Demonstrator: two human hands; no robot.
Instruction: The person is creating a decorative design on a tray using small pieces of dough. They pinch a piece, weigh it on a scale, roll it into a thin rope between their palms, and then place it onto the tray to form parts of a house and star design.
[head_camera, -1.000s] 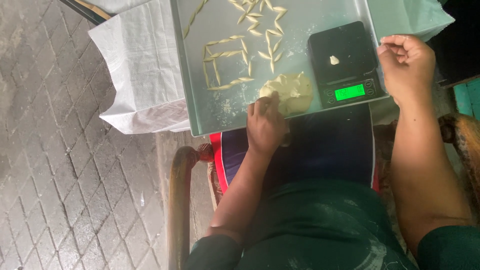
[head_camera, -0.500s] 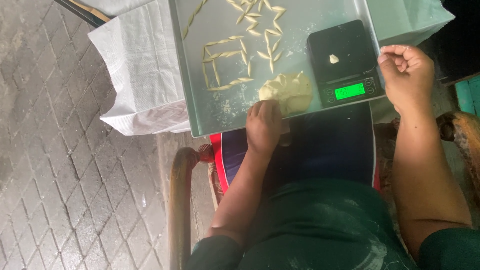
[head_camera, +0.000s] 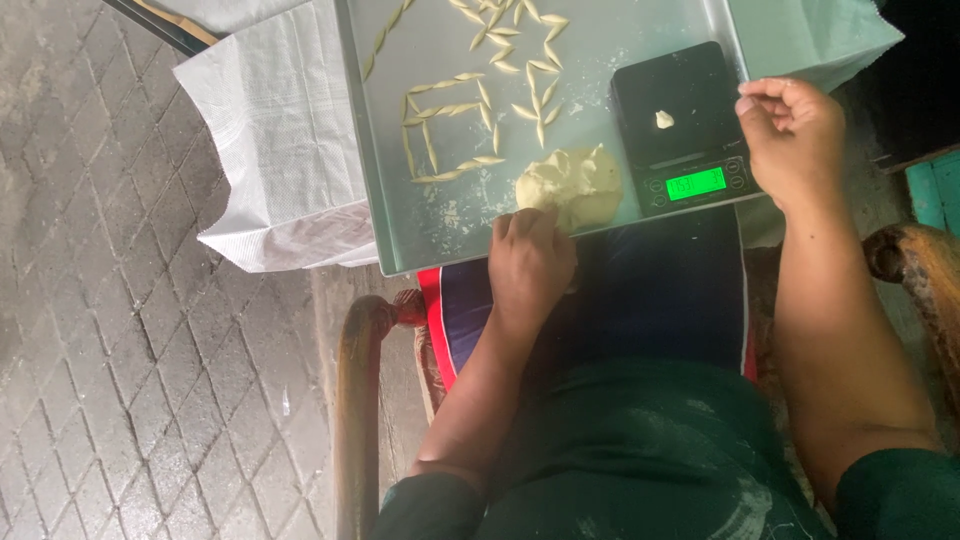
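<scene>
- Left hand (head_camera: 530, 262) is down at the near edge of the metal tray (head_camera: 420, 230), knuckles up, fingers curled; the fingertips press into the near side of the dough lump (head_camera: 572, 186).
- That dough lump is pale yellow, soft and uneven, a rough mound with a small peak on its right; it sits on the tray just left of the scale.
- Right hand (head_camera: 790, 135) hangs at the scale's right edge, fingers folded in loosely with thumb against fingertips; whether anything is pinched in there, I cannot tell.
- The kitchen scale (head_camera: 680, 125) is flat, black and matte, a rounded rectangle with a glowing green display on its near side and small round buttons either side of it.
- One small dough piece (head_camera: 664, 119), pale and knobbly, lies alone on the scale's platform.
- The tray itself is thin, dull grey metal with a raised rim, its surface dusted with flour and flecked with crumbs.
- Further up the tray, shaped dough pieces (head_camera: 470, 130): slim, pointed, grain-like slivers, some laid end to end as a rough square outline, others fanned out in a star-like cluster towards the top.
- Under the tray's left side, a white woven sack (head_camera: 270, 140), coarse weave, folded and creased.
- Below, a worn wooden chair arm (head_camera: 355, 400), rounded and glossy, over grey paving bricks (head_camera: 130, 380) in a herringbone pattern.
- A dark green garment (head_camera: 640, 460) on the lap carries flour smudges.
</scene>
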